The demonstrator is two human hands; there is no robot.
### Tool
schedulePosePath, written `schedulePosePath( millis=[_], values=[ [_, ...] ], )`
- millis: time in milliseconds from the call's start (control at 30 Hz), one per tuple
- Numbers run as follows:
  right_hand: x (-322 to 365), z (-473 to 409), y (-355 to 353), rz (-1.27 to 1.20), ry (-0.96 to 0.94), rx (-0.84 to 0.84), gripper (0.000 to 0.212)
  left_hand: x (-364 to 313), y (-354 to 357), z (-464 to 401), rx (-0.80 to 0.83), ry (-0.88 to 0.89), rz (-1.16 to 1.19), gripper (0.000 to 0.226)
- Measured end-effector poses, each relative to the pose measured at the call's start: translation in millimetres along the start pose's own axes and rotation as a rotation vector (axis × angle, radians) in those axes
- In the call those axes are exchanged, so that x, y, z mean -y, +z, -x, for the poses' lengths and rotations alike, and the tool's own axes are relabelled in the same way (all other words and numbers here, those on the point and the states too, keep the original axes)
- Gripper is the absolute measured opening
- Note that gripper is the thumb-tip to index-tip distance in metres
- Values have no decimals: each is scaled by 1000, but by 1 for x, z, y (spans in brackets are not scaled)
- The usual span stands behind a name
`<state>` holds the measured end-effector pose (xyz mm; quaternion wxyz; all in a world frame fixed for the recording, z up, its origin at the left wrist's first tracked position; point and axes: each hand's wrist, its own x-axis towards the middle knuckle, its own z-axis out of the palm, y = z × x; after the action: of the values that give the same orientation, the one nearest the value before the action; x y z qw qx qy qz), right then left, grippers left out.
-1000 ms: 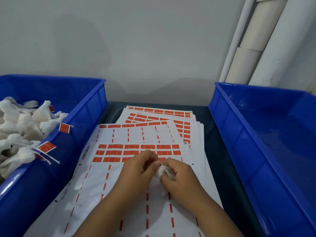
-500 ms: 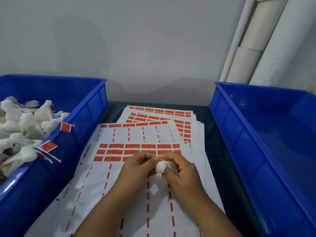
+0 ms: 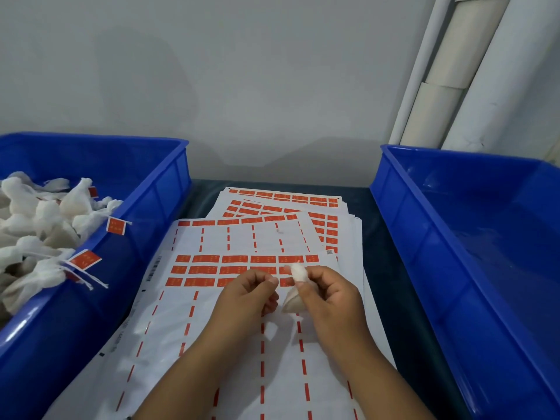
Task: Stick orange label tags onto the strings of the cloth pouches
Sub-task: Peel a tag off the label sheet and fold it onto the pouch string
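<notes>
While both hands are working over the label sheets, the scene is reading like this:

Right hand: the right hand (image 3: 328,294) is pinching one cloth pouch (image 3: 298,284) between thumb and forefinger, its white gathered top sticking up above the fingertips and its tan body hanging below them.
Left hand: the left hand (image 3: 247,294) is sitting just beside the pouch with its fingers curled in and thumb meeting forefinger; whether anything is pinched there, I cannot tell.
String: a thin bit with an orange tip is poking up from the pouch top; too small to tell more.
Label sheets: a stack of label sheets (image 3: 212,328) is lying under both hands, the top one showing three rows of orange label tags (image 3: 233,269) just beyond the fingers and peeled strips nearer the wrists.
Bins: two blue bins are flanking the hands, one on each side.
Left bin: the left bin (image 3: 145,207) is holding a heap of finished pouches (image 3: 39,231), with two orange tags (image 3: 116,226) showing plainly at its rim and more partly hidden.
Right bin: the right bin (image 3: 409,237) is standing well apart from the right hand.
Rolls: pale rolls (image 3: 448,71) are leaning on the wall beyond the right bin.
</notes>
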<state>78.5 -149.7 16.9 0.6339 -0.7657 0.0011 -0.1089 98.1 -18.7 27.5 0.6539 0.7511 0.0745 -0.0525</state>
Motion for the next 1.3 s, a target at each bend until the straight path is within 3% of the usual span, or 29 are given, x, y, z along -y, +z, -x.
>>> schedulePosePath(
  millis=[200, 633, 900, 1067, 1200, 1300],
  values=[
    [0, 2, -2, -29, -10, 76, 6, -2, -3, 5, 192, -101, 197, 23],
    [4, 6, -2, 31, -107, 104, 23, -7, -11, 3, 350, -175, 355, 23],
    [4, 5, -2, 21, -109, 86, 21, -6, -7, 4, 264, -241, 349, 31],
    [1, 4, -2, 48, -67, 56, 9, -6, -8, 2, 248, -181, 321, 34],
    [1, 5, 0, -1, -22, 81, 16, -5, -7, 2, 154, -99, 316, 19],
    [-3, 0, 2, -21, 31, 67, 26, -3, -5, 1, 27, -16, 157, 13]
  ],
)
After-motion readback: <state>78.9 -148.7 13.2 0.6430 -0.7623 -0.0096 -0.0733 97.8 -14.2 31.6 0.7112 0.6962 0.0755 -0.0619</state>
